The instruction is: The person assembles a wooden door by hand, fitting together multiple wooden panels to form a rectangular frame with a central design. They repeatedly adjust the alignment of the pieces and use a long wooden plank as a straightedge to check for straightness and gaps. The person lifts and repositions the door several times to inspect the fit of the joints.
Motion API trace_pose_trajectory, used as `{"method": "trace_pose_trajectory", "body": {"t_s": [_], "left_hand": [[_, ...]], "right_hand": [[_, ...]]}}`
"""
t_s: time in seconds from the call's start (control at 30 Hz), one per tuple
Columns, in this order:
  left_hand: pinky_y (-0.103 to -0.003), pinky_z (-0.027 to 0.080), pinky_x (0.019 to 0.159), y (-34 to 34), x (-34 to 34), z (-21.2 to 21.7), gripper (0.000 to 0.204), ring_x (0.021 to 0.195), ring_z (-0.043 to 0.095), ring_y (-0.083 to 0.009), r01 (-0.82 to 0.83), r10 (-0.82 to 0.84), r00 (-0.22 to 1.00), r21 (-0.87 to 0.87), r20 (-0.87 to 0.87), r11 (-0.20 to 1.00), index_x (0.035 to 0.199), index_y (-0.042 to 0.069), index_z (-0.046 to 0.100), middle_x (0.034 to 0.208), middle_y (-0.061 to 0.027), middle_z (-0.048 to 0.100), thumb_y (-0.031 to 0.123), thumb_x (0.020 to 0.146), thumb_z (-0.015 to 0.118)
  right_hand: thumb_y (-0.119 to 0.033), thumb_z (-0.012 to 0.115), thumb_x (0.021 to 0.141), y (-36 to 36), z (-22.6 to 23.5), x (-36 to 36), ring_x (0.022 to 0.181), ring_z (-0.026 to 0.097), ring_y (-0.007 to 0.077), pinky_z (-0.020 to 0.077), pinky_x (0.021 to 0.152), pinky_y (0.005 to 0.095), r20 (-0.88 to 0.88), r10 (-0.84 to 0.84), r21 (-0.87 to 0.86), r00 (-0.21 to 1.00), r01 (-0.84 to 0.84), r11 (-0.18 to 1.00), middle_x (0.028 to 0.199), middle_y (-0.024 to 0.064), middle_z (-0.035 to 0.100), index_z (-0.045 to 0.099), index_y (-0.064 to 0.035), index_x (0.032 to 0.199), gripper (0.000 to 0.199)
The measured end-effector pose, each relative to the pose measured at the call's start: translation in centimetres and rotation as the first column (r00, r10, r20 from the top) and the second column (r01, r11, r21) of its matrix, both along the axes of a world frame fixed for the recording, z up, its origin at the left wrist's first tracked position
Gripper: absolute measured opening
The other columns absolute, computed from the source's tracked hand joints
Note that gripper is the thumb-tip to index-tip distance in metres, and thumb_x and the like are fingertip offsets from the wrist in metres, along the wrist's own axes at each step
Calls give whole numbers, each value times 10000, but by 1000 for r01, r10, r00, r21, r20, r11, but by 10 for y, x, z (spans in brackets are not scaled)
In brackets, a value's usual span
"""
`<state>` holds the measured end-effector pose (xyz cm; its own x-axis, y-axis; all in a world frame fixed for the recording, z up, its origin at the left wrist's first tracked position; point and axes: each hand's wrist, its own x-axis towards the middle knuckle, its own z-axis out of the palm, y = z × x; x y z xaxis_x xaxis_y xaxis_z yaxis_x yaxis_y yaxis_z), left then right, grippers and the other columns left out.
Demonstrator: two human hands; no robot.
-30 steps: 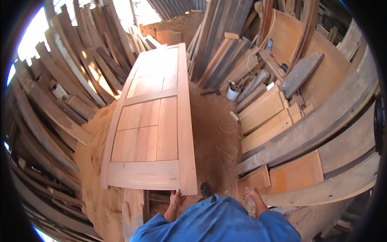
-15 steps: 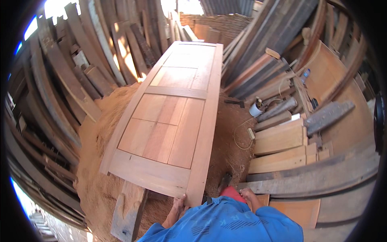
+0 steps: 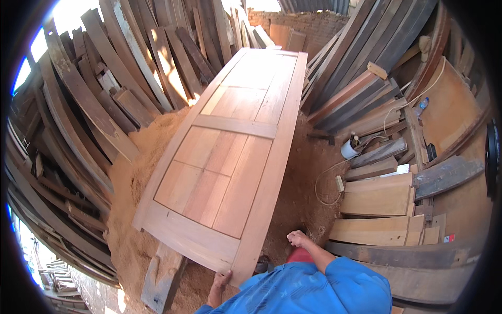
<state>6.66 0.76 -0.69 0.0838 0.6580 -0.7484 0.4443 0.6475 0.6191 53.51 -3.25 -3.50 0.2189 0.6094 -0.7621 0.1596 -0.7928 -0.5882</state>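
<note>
While the panelled wooden door (image 3: 230,152) lies flat over sawdust (image 3: 130,178), its 6 o'clock corner is gripped by the left hand (image 3: 222,280), the right hand (image 3: 297,239) being clenched, empty, at 5 o'clock.

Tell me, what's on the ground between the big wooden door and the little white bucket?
Mostly sawdust-covered ground between the door and white bucket, with a thin pale cord looping across it, in the head view.
</note>
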Motion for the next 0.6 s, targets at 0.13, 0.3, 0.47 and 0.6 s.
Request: {"method": "trace_pose_trajectory", "body": {"t_s": [0.13,0.3,0.47,0.6], "left_hand": [[-366,527,844,9,23,32,624,1000,656,-263,84,-80,991,33,-107,996,1200,-106,580,1101,-211,682,340,813,782],[-405,515,894,10,15,40,650,1050,654,-316,265,-250,858,-31,-448,964,1194,-98,591,1114,-236,674,443,847,687],[-425,516,901,38,69,68,628,1060,654,-322,297,-207,568,-37,-796,954,1157,-80,624,1112,-236,676,465,850,666],[-441,516,907,62,123,98,614,1069,654,-327,312,89,322,195,-943,930,1128,-66,650,1110,-236,677,483,852,649]], "right_hand": [[-345,607,921,-32,-26,63,537,548,144,408,431,329,34,163,-22,986,-162,986,661,47,606,653,-58,773,326],[-326,634,913,-52,-10,171,523,556,131,404,425,314,74,-78,-198,994,91,976,624,38,597,640,-75,729,311],[-302,604,910,-89,1,269,531,578,155,452,469,322,153,-531,-116,834,548,828,695,46,639,651,-73,830,247],[-296,577,919,-97,-10,295,568,601,175,502,523,362,144,-577,-162,804,594,788,743,51,655,650,-64,877,246]]}}
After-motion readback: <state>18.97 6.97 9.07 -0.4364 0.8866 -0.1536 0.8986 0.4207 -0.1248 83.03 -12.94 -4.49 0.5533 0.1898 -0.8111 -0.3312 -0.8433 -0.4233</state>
